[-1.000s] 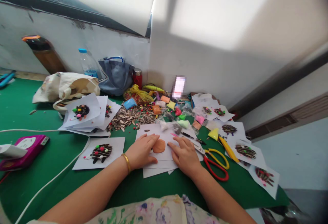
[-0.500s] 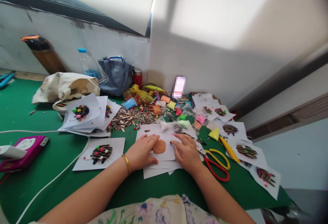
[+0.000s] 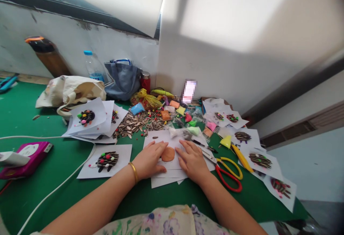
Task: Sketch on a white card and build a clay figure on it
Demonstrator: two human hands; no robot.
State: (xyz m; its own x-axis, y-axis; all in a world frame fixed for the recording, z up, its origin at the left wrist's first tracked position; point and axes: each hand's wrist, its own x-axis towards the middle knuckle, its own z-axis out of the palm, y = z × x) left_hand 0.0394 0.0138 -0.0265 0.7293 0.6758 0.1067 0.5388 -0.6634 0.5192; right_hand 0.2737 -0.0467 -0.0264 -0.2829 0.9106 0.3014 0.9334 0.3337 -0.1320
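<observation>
A flat, roundish piece of orange modelling clay (image 3: 168,154) lies on a sheet of white paper (image 3: 174,165), with more sheets under it. My left hand (image 3: 151,158) rests on the paper at the clay's left edge, fingers stretched out. On the other side, my right hand (image 3: 192,159) lies with fingers spread at the clay's right edge. Neither hand grips anything. A single sunflower seed (image 3: 155,137) sits near the top of the sheet. Scissors (image 3: 228,172) with one yellow and one red handle lie beside my right hand, a black pen (image 3: 205,146) just behind them.
Loose sunflower seeds (image 3: 134,124) and several clay packets (image 3: 165,115) spread behind the paper. Cards with seed hedgehogs lie left (image 3: 107,161) and right (image 3: 260,160). A white cable (image 3: 67,181) crosses the left side. Bags (image 3: 122,80) and bottles (image 3: 92,66) stand along the wall.
My right hand has shifted slightly left, closer to the clay, and its fingers now lie flatter. My left hand stays almost in place. The whole view has moved a little.
</observation>
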